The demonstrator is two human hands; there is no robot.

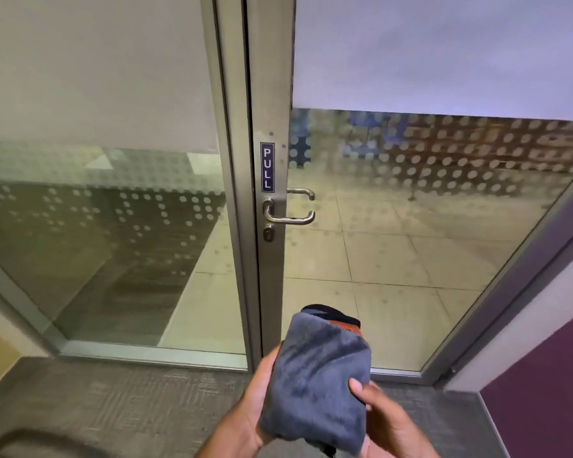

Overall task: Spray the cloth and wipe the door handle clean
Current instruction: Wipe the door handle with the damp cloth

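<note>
A folded grey cloth [318, 378] with an orange and black edge at its top is held low in the middle of the view, in front of the glass door. My left hand [255, 401] cups its left side from below. My right hand [387, 421] grips its right edge, thumb on top. The steel lever door handle [286, 214] sits on the metal door frame well above the cloth, under a dark PULL label [267, 167], with a keyhole [268, 233] below it. No spray bottle is visible.
The glass door [411, 226] has frosted dots and a second handle [303, 192] on its far side. A fixed glass panel [113, 226] stands left. Grey carpet [129, 401] lies underfoot, a purple wall [549, 385] at right, a dark curved object [24, 444] at bottom left.
</note>
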